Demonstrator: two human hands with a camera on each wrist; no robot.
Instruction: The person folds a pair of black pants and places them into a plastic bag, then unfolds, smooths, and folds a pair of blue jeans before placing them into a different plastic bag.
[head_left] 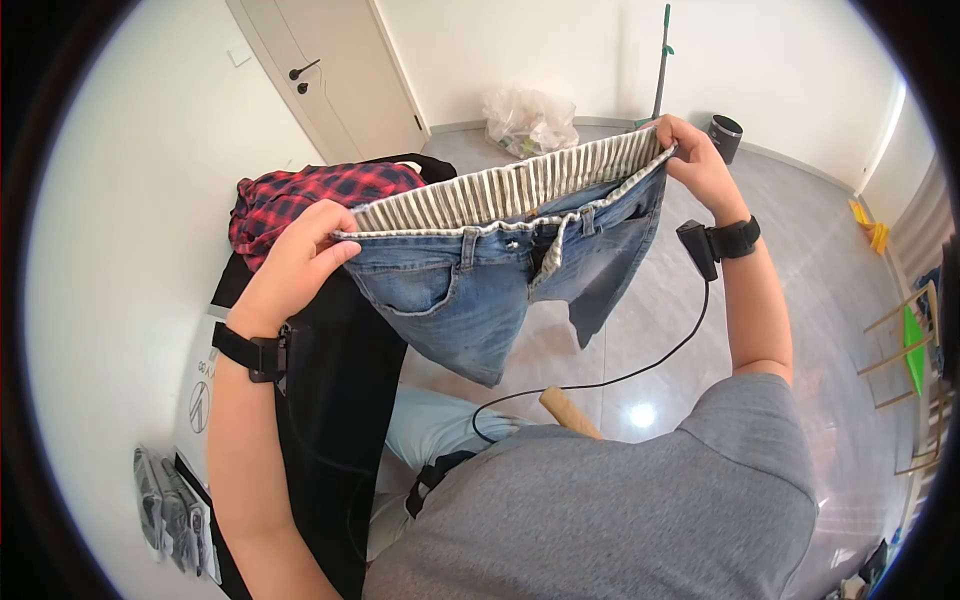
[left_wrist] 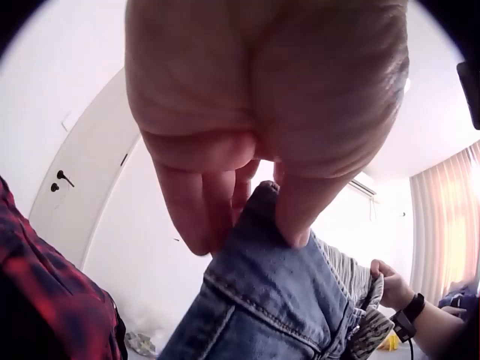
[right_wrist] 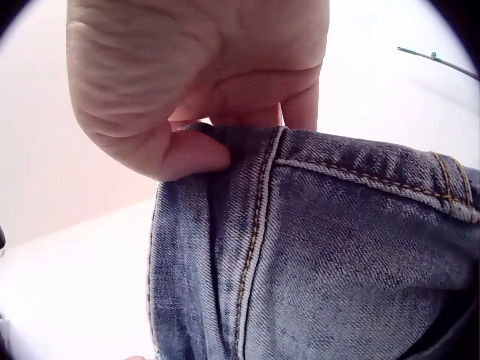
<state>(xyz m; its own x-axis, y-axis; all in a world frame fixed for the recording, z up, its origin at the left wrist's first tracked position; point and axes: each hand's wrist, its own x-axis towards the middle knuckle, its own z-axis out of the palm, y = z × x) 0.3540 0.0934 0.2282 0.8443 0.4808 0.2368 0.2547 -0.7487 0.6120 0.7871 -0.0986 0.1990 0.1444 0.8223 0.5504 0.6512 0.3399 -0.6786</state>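
Observation:
Blue denim shorts [head_left: 440, 310] with a striped inner waistband [head_left: 510, 188] hang stretched between both hands in the head view. The left hand [head_left: 300, 255] pinches one end of the waistband, thumb on the near side. At the other end the right hand [head_left: 697, 165] grips the opposite corner, higher in the picture. In the left wrist view, the left hand [left_wrist: 262, 97] holds the denim [left_wrist: 262, 277] between thumb and fingers. The right wrist view has the right hand [right_wrist: 202, 82] pinching the denim [right_wrist: 345, 225] beside a stitched seam.
A red and navy plaid garment [head_left: 320, 195] lies on a black surface [head_left: 335, 400] at the left. Beyond are a clear plastic bag [head_left: 530, 120], a dark bin [head_left: 725, 135] and a door [head_left: 330, 80]. A cable [head_left: 640, 370] runs from the right wrist; packaged items [head_left: 170, 500] lie lower left.

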